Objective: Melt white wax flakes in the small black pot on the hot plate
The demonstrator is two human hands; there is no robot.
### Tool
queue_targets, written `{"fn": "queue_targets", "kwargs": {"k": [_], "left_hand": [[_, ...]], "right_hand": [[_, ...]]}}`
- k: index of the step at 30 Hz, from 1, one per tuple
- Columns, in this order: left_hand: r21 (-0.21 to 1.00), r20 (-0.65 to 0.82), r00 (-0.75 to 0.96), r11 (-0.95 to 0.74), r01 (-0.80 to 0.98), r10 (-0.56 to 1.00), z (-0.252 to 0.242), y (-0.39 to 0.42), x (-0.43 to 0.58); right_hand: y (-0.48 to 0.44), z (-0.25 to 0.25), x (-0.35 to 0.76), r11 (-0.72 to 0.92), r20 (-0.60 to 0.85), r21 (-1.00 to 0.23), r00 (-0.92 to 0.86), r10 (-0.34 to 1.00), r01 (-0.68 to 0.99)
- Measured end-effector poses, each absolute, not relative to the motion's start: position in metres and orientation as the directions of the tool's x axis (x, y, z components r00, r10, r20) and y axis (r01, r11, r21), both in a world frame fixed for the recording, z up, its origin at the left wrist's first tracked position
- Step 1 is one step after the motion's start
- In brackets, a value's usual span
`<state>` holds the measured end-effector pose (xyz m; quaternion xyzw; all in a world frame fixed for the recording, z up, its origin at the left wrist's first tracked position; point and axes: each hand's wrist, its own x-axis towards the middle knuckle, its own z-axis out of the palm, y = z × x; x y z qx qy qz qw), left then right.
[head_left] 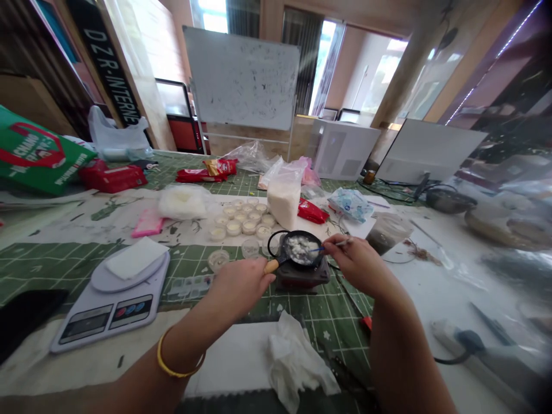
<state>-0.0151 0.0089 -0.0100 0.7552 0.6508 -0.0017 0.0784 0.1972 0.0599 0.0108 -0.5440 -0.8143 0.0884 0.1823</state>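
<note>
My left hand (245,283) is closed round the wooden handle (271,265) of a small black frying pan (303,265). The pan rests on a dark little hot plate (304,280). White flakes or lumps (297,248) lie in the pan, partly in a clear-looking liquid. From the right, my right hand (354,257) pinches a thin stirring stick (321,249), blue near its lower part, whose tip reaches into the white lumps. Beyond the pan stand a bag of white granules (284,198) and several small round cups (244,218) with pale contents.
At left a white kitchen scale (116,293) carries a folded white sheet (137,257). Crumpled tissue (297,362) lies in front of the pan. A plastic cup (388,232) with dark contents and a power strip (478,356) are on the right. A cable runs beside the hot plate.
</note>
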Motion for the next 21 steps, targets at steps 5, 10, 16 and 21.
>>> {"fn": "queue_targets", "kwargs": {"k": [5, 10, 16, 21], "left_hand": [[0.126, -0.067, 0.168, -0.159, 0.979, 0.984, -0.011, 0.009, -0.016], [0.145, -0.067, 0.16, -0.149, 0.978, 0.985, -0.012, 0.01, -0.016], [0.201, 0.021, 0.214, -0.214, 0.956, 0.977, -0.022, 0.015, -0.019], [0.175, 0.035, 0.238, -0.24, 0.955, 0.971, -0.022, 0.016, -0.019]], "right_hand": [[0.059, 0.01, 0.196, 0.468, 0.223, -0.387, -0.411, 0.884, 0.795], [0.058, 0.011, 0.199, 0.423, 0.212, -0.359, -0.369, 0.905, 0.832], [0.057, 0.009, 0.197, 0.432, 0.24, -0.332, -0.368, 0.898, 0.838], [0.053, 0.012, 0.201, 0.481, 0.205, -0.361, -0.435, 0.877, 0.799]]}}
